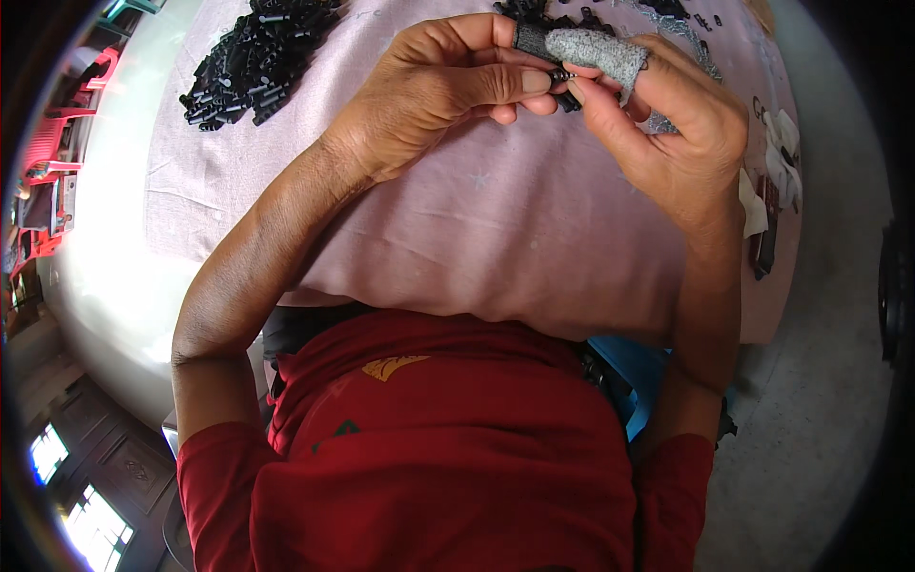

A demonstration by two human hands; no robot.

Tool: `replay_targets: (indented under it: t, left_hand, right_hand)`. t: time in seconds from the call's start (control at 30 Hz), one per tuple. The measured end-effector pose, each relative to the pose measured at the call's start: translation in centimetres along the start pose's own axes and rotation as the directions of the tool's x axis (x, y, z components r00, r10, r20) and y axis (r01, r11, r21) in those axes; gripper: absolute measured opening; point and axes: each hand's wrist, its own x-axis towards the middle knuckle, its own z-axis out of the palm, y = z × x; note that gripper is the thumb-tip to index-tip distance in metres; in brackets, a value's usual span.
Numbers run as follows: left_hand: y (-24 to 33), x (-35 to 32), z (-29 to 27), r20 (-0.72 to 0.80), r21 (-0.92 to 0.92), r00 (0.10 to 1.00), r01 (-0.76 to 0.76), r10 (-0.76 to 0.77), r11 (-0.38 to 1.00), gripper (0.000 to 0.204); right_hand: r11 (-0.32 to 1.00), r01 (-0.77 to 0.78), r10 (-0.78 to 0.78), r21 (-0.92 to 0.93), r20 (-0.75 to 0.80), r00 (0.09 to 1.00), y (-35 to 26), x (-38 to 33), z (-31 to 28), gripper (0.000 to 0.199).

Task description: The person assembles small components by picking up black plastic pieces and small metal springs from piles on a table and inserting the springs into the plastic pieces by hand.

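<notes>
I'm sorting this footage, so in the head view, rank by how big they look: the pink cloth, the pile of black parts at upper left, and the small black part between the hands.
1. pink cloth
2. pile of black parts
3. small black part

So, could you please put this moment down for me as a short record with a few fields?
left hand: pinches a small black part at the fingertips
right hand: meets the left on the same part; grey fabric finger cot on one finger
surface: pink cloth over the work table
left pile: heap of black parts
far edge: more black parts
right edge: white scraps
</notes>
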Motion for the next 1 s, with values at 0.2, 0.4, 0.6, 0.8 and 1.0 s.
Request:
replay_targets:
  t: [0.2, 0.4, 0.6, 0.8, 1.0]
  left_hand:
    - [0.3, 0.0, 0.4, 0.001, 0.049, 1.000, 0.024, -0.024, 0.998, 0.019]
    - [0.3, 0.1, 0.3, 0.013, -0.061, 0.999, 0.043, -0.042, 0.997, 0.022]
    - [0.5, 0.2, 0.0, 0.035, -0.115, 0.990, 0.138, -0.134, 0.984, 0.019]
    - [1.4, 0.1, -0.6, -0.077, -0.215, 0.990, 0.098, -0.116, 0.972, 0.012]
    - [2.2, 0.6, -0.6, -0.188, -0.475, 0.972, 0.034, -0.139, 0.879, 0.006]
  right_hand:
    - [0.999, 0.043, -0.043, -0.012, -0.053, 0.998, -0.5, 0.2, 0.3, 0.028]
    - [0.999, -0.012, 0.013, 0.034, -0.030, 0.999, -0.4, -0.1, 0.4, 0.030]
    - [0.987, -0.090, 0.095, 0.131, -0.032, 0.995, -0.4, -0.3, 0.6, 0.031]
    - [0.928, -0.249, 0.268, 0.276, -0.035, 0.963, 1.4, -0.7, 0.4, 0.024]
    - [0.954, -0.292, 0.283, 0.067, 0.125, 0.951, 2.4, -1.3, 0.8, 0.013]
